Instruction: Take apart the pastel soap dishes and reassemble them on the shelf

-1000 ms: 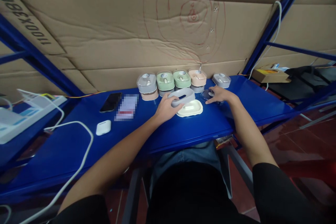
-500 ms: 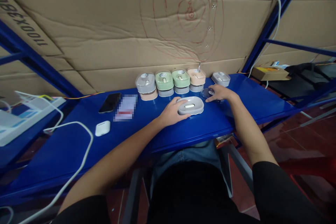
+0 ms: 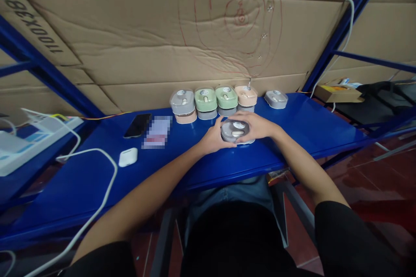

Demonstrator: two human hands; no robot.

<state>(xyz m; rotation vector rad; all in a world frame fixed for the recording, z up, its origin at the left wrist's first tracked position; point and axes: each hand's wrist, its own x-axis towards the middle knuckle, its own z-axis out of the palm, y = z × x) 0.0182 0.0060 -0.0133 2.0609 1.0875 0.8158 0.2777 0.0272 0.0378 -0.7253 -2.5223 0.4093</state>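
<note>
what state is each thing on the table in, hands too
left hand: gripping box
right hand: around lid
box: upright, covered
lid: over box, seating unclear
four stacks: two high, tops lidded
lone box: lidded
phone: flat, screen dark
white case: shut

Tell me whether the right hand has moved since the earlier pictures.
Yes: the right hand has moved to the left, away from the lone grey box at the back.

"What do you count?"
"Six grey rounded plastic boxes (image 3: 234,128), two green rounded plastic boxes (image 3: 206,103) and two peach rounded plastic boxes (image 3: 246,98)."
"Any more?"
"One black rectangular phone (image 3: 138,125), one white rounded case (image 3: 128,157)."
</note>
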